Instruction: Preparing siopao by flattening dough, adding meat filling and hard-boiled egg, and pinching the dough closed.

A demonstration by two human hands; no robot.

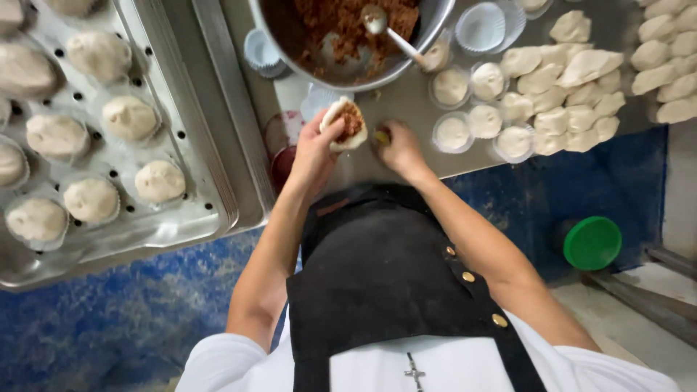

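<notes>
The left hand (314, 149) is curled around a round piece of dough (345, 125), holding it like a little cup with brown meat filling (351, 119) sitting in the middle. The dough is just over the near edge of the steel table (406, 101), at about 6 o'clock from the big metal bowl (348, 43). Its open side tips up and a bit toward 3 o'clock, and its long way runs from about 11 o'clock to 5 o'clock. The right hand (398, 147) is closed on a small yellow-green bit (382, 136), just beside the dough at 3 o'clock. I cannot tell what that bit is. To do this well, I think the dough should stay cupped so nothing spills, and the bit should go right in the middle of the filling. A spoon (388, 33) rests in the bowl. Filled buns in paper cups (472, 109) sit at 2 o'clock, and a tray (218, 189) of buns lies at 9 o'clock.
</notes>
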